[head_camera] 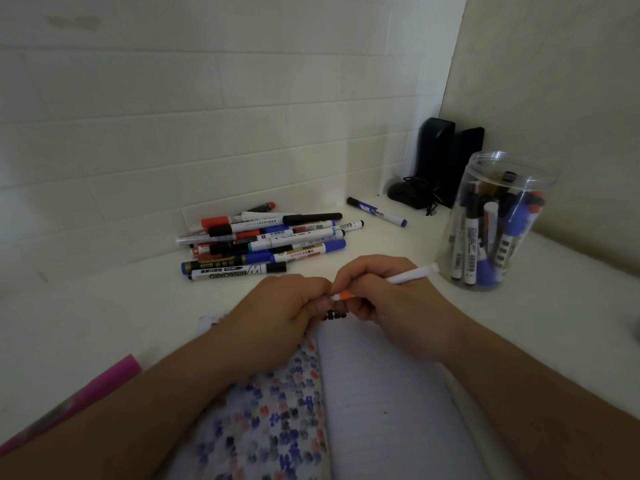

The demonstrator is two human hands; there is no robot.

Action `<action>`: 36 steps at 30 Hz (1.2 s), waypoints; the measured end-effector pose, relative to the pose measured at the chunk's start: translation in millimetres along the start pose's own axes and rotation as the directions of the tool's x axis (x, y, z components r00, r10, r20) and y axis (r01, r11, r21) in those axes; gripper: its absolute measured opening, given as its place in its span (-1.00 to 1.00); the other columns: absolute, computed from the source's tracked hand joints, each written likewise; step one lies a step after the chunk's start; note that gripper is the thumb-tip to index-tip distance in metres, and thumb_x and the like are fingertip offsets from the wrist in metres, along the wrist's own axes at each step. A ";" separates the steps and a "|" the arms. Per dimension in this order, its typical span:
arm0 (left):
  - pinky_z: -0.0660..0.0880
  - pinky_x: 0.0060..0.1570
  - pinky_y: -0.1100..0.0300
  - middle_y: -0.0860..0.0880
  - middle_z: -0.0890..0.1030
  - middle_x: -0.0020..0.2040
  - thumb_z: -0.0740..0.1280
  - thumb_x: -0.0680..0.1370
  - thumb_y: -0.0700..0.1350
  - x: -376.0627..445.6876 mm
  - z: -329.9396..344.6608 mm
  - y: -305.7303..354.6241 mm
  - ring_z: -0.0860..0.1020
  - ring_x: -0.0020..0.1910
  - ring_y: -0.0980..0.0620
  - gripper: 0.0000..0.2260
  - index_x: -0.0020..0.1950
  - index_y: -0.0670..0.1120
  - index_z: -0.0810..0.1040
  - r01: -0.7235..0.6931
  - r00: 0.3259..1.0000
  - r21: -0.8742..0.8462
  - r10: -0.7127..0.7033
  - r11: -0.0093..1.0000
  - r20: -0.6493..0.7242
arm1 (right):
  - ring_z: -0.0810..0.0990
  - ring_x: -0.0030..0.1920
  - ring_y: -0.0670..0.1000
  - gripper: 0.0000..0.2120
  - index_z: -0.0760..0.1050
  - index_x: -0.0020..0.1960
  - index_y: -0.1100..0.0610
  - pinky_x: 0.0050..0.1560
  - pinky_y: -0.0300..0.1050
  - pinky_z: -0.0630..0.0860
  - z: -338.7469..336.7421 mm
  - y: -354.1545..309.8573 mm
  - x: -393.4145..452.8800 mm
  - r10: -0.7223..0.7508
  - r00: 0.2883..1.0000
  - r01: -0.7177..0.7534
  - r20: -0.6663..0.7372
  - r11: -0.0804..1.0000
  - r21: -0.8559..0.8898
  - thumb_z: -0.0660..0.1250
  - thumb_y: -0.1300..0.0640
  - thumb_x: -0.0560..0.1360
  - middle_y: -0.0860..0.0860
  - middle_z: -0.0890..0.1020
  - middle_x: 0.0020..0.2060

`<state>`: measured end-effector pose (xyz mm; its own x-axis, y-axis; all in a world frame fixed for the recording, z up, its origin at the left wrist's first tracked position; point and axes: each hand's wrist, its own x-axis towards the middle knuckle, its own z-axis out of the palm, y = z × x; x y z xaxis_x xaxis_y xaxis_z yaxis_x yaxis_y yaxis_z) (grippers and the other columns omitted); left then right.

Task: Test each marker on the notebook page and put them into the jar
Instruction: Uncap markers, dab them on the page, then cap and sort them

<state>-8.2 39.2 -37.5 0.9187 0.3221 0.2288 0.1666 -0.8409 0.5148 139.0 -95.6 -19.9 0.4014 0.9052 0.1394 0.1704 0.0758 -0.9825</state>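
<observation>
Right now both hands meet over the far edge of the open notebook (381,393), working a slim white marker (408,277) with an orange band near its tip. The right hand (388,303) holds the barrel with curled fingers, the back end slanting up and right toward the jar, while the left hand (277,313) pinches the tip end with its fingers drawn tight; that reads as pulling a cap off or pressing one back on, though the cap itself is hidden between the fingertips and I cannot tell which. Holding the marker low over the page keeps the tip close to the paper for the test stroke; a few dark marks show on the page just beneath the hands, and the left-hand page is already covered with blue, red and black blotches. The clear plastic jar (498,230) stands open at the right, near the right hand, with several markers upright inside. A pile of untested markers (263,240) lies on the white surface (104,306) beyond the hands, and one blue marker (377,212) lies apart, farther right. Black speakers (440,161) sit in the far corner, well clear. Nothing blocks the short path from hand to jar, though its mouth is partly crowded.
</observation>
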 end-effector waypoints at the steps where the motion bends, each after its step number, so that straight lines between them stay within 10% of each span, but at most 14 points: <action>1: 0.50 -0.11 0.07 0.04 0.57 -0.22 0.20 0.69 -0.02 -0.9 -1.1 -0.9 0.51 -0.20 0.10 -0.78 -0.09 0.01 0.55 0.009 1.000 -0.021 -0.008 1.000 0.009 | 0.56 -0.31 -0.03 -0.64 0.71 -0.19 0.11 -0.31 -0.23 0.49 -0.6 -0.7 0.3 0.002 1.000 -0.002 0.009 1.000 0.000 0.23 0.40 0.57 0.12 0.67 -0.29; 7: 0.50 -0.09 0.36 0.23 0.67 -0.15 0.29 0.64 0.03 1.6 -5.3 2.1 0.61 -0.09 0.23 -0.92 0.03 0.22 0.54 0.003 1.000 -0.106 -0.001 0.994 0.014 | 0.43 -0.37 0.00 -0.73 0.64 -0.01 0.06 -0.35 -0.17 0.44 -12.2 -1.7 2.7 -0.053 0.998 0.051 -0.026 0.996 -0.074 0.27 0.38 0.56 0.12 0.50 -0.38; 14: 0.52 -0.01 0.23 0.20 0.63 -0.06 0.34 0.57 0.17 1.2 -1.4 -0.4 0.53 -0.05 0.24 -0.89 0.04 0.21 0.57 0.016 1.000 0.048 -0.016 0.999 0.008 | 0.41 -0.44 -0.03 -0.78 0.54 -0.18 0.21 -0.44 -0.24 0.39 -30.9 -0.2 3.3 0.042 0.993 -0.043 -0.110 0.999 -0.006 0.34 0.19 0.63 0.09 0.51 -0.42; 25: 0.37 -0.02 0.31 0.34 0.63 -0.02 0.38 0.40 0.39 4.5 4.2 -10.5 0.38 0.04 0.28 -0.78 -0.13 0.29 0.58 0.007 0.998 0.124 -0.014 0.992 0.053 | 0.50 -0.45 -0.06 -0.77 0.43 -0.33 0.12 -0.35 -0.11 0.47 -13.3 17.6 7.5 0.033 0.977 -0.141 -0.208 0.839 -0.525 0.43 0.20 0.43 0.06 0.56 -0.46; 36: 0.39 0.06 0.25 0.37 0.63 -0.01 0.41 0.40 0.39 5.9 6.5 -16.1 0.44 0.04 0.27 -0.74 -0.13 0.25 0.63 -0.009 0.999 0.069 0.007 0.998 0.039 | 0.51 -0.46 0.04 -0.76 0.39 -0.35 0.17 -0.35 -0.08 0.45 -13.4 20.7 8.2 0.069 0.976 -0.162 -0.205 0.860 -0.483 0.40 0.23 0.41 0.22 0.63 -0.44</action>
<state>-3.2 51.8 -49.9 0.9330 0.2992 0.1998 0.1824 -0.8721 0.4540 157.9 -92.2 -37.4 0.5882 0.8032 0.0938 0.5163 -0.2837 -0.8080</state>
